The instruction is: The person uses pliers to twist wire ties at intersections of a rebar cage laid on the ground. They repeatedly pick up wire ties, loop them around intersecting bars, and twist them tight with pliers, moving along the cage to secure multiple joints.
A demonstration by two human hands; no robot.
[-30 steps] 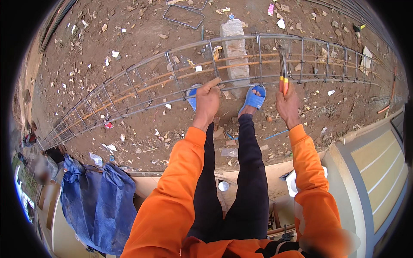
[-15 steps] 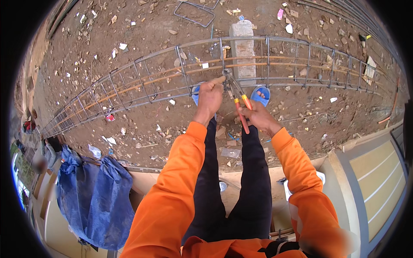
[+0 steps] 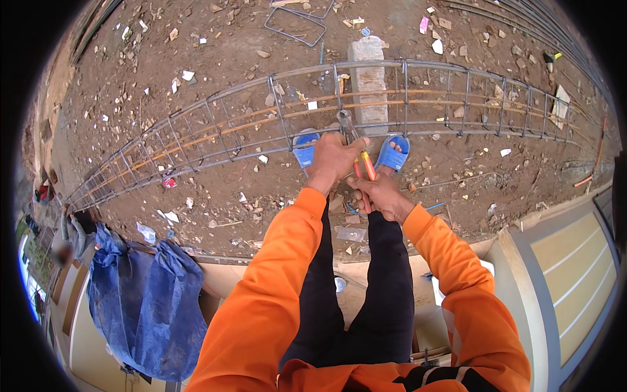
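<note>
Largest on my feed is the dirt ground (image 3: pixel 222 55), strewn with stones and scraps. Across it I see the long steel rebar cage (image 3: pixel 405 98), curving from 9 o'clock up past 12 and round to between 2 and 3. At 8 o'clock I have a rumpled blue tarp (image 3: pixel 153 307). A pale concrete block (image 3: pixel 369 81) sits at 1 o'clock, crossed by the cage's bars. Two blue sandals (image 3: pixel 394 157) are on the feet, just beyond my hands. My right hand (image 3: pixel 379 196), below an orange cuff, has its grip clamped round the handles of the pincers. My left hand (image 3: pixel 336 159) is on their 9 o'clock side, fingers curled; whether that grip pinches anything I cannot tell. The red-and-yellow-handled pincers (image 3: pixel 368 166) lie between 1 and 2 o'clock, head aimed toward 11, over the cage's near side; whether their jaws bite anything I cannot make out.
</note>
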